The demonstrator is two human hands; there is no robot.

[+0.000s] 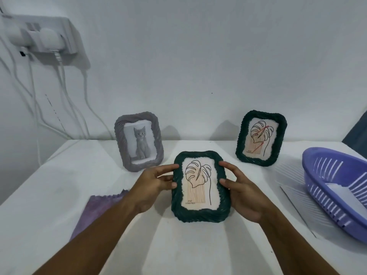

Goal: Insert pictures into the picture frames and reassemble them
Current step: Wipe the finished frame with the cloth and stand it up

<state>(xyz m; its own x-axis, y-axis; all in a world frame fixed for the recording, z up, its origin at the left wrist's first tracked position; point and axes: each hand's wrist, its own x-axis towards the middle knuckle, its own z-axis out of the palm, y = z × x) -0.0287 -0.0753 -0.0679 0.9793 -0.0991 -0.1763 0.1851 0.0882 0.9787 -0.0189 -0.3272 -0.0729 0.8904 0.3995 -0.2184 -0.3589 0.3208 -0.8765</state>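
Leftmost, a white power strip is fixed on the wall with plugs in it, and white cables hang down from it behind the white table. On the table's near left lies a purple cloth, partly hidden under the left forearm. Behind it a grey frame stands upright near the wall, showing a kitten picture. The left hand grips the left edge of a dark green frame, thumb on the front rim and fingers curled round the side. That frame sits between both hands at the table's middle, face towards the camera, with a leaf drawing showing inside it; whether its lower edge touches the table I cannot tell. The right hand grips the frame's right edge, thumb on the front rim, fingers curled over the upper right side. Further back and to the right, a second dark green frame stands upright with a similar leaf drawing marked in red. Far right, a purple slatted basket rests on the table, well apart from the hands, with something white inside
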